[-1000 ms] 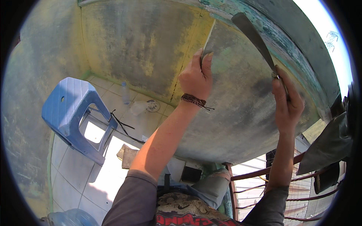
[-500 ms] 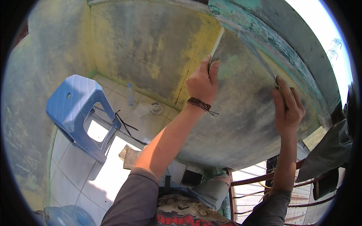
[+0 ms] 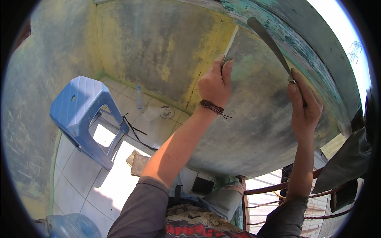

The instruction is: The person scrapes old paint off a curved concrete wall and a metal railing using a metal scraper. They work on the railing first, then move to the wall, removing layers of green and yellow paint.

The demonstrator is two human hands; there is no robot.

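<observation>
My left hand point(image 3: 214, 86) is closed around a thin flat piece with a pale straight edge point(image 3: 231, 43), held up against the stained wall point(image 3: 254, 91). Only its edge shows, so I cannot tell its kind. In my right hand point(image 3: 304, 106) is a palette knife point(image 3: 274, 47) with a long, narrow, round-tipped metal blade, its handle mostly covered by my fingers. The blade points up and left; its tip is close to the flaking green ledge point(image 3: 274, 27) along the wall's top. Whether it touches the ledge I cannot tell.
On the tiled floor point(image 3: 79, 178) at left stands a blue plastic stool point(image 3: 81, 103). Beyond it are a clear bottle point(image 3: 139, 97) and a round lid point(image 3: 167, 112). A large water jug point(image 3: 73, 226) is at the lower left. Metal rails point(image 3: 274, 188) cross the lower right, beside dark hanging cloth point(image 3: 343, 158).
My right hand has moved up slightly and turned the palette knife, so its blade now shows its broad dark face. My left hand keeps its grip on the flat piece, nearly unmoved.
</observation>
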